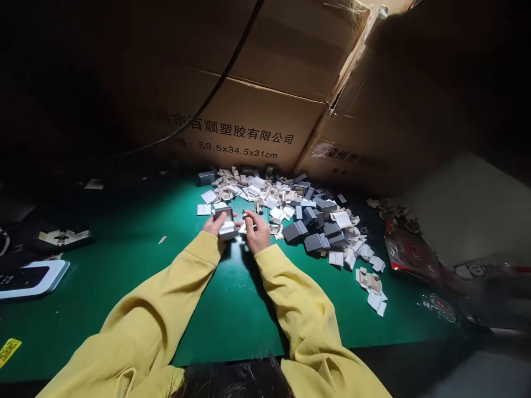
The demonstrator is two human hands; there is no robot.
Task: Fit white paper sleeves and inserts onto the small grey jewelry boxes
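One small grey box [227,232] is held above the green surface [232,309] by the left hand [213,224], whose fingers are clamped on its side. Its long axis is pointed away from the person, tilted slightly left, with the dark end farthest and the pale end nearest. The right hand [258,231] is held just beside it; whether its fingers are closed on anything cannot be told. One yellow label [9,351] is seen at left; dark boxes [295,231] are heaped too thickly to be counted.
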